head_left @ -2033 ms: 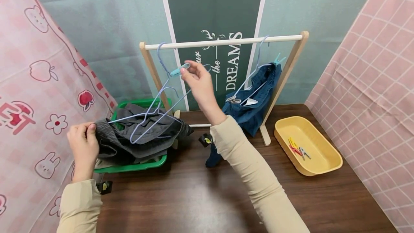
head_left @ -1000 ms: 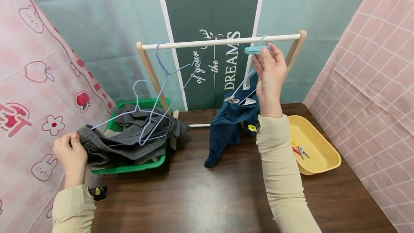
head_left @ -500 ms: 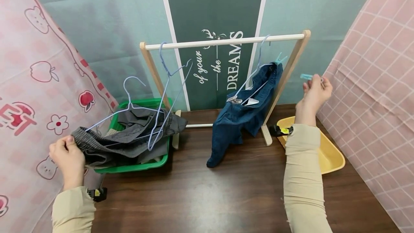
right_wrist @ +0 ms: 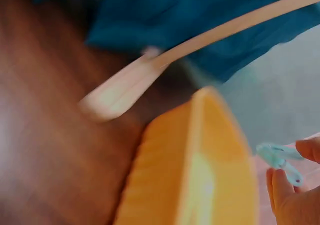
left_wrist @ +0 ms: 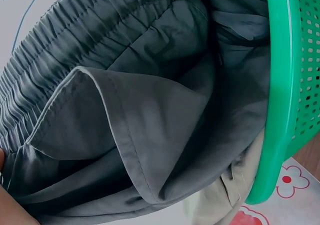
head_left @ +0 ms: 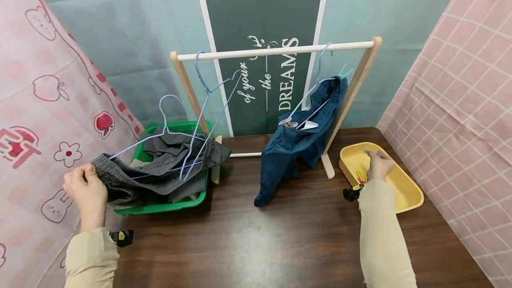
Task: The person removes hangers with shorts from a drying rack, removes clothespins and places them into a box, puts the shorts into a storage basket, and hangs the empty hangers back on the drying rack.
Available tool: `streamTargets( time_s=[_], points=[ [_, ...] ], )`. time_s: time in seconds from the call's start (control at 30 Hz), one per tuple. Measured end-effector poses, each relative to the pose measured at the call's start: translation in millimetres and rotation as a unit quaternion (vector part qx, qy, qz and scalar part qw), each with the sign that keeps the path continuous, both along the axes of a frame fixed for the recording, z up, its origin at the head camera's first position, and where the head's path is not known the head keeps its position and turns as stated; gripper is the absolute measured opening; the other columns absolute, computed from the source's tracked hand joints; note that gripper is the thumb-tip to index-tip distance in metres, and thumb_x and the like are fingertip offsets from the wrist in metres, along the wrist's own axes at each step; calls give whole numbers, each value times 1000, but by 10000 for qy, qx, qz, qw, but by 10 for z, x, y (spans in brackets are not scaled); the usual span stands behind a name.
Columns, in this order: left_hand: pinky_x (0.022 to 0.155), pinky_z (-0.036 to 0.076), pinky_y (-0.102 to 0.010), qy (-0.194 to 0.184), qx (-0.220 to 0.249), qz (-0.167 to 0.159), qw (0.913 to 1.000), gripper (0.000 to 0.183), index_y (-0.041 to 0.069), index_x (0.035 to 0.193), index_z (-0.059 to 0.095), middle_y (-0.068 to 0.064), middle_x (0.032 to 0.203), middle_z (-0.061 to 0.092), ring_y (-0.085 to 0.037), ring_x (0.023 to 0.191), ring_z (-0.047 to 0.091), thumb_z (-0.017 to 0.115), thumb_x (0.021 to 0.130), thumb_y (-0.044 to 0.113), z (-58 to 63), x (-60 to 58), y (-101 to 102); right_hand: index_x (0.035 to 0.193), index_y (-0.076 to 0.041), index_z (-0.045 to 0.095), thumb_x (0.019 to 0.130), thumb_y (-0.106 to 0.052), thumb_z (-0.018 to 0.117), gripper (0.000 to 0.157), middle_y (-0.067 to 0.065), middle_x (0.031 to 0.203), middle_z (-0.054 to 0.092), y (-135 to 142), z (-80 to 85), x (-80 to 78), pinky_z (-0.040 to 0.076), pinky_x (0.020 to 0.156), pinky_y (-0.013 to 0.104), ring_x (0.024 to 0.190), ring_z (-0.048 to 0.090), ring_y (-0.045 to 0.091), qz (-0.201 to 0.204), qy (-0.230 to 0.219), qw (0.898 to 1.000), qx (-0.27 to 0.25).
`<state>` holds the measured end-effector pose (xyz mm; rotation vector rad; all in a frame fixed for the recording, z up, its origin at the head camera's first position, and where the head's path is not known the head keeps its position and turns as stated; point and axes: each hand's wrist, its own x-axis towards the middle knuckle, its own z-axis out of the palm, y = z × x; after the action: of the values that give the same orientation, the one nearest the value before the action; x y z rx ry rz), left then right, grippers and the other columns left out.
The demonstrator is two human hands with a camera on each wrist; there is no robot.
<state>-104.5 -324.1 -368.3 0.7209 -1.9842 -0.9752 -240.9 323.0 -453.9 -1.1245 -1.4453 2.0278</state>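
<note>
Head view, lower left: a person's left hand (head_left: 86,188) pinched the waistband (head_left: 107,170) of gray pants (head_left: 152,190), seemingly light and soft, best held by that elastic edge. Left wrist view: that hand was mostly cropped, lower left. Right wrist view, lower right: the right hand (right_wrist: 299,206) clamped its fingers (right_wrist: 280,185) on a probably stiff pale-blue peg (right_wrist: 271,156).

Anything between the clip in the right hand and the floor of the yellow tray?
Nothing visible: in the head view, the right hand holds the blue clip over the tray. A yellow clip lies in it, nearer the person, and the hand hides part of the floor.
</note>
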Motion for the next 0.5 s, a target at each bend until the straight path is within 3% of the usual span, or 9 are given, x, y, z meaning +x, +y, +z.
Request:
streamTargets(
  time_s=[0.1,0.2,0.27,0.4,0.5],
  points=[
    [98,25,-49,84,-62,-7,9999,34,-14,106,58,22,84,24,8,84,17,48,99,17,8,-1,16,112,-5,55,84,-1,61,29,-5,104,45,-2,-207,70,43,71,8,85,43,0,784,-726,9928,534],
    [98,25,-49,100,-81,-8,9999,33,-15,106,58,22,83,24,9,84,17,48,98,16,8,0,21,132,1,50,86,-6,59,47,2,113,49,-4,-344,117,44,71,11,81,45,1,1535,-1268,9731,1160],
    [97,25,-48,81,-73,-28,9999,33,-15,105,57,23,82,23,9,84,17,48,99,16,8,4,21,137,5,45,87,-8,58,53,6,113,50,-3,-402,132,46,66,15,77,46,2,1871,-1438,9615,1406],
    [96,25,-48,43,-56,-62,10000,32,-14,105,57,24,82,23,10,84,17,47,99,16,5,9,20,134,8,48,86,-10,61,54,1,88,57,7,-461,148,47,58,18,63,49,3,2330,-1780,9378,1858],
    [96,24,-47,79,-84,-103,9999,32,-14,104,57,24,82,23,10,85,18,48,98,16,-2,8,22,119,11,59,82,-12,64,44,-11,61,54,14,-489,175,47,61,21,56,50,5,2525,-1961,9165,2406]
  ],
)
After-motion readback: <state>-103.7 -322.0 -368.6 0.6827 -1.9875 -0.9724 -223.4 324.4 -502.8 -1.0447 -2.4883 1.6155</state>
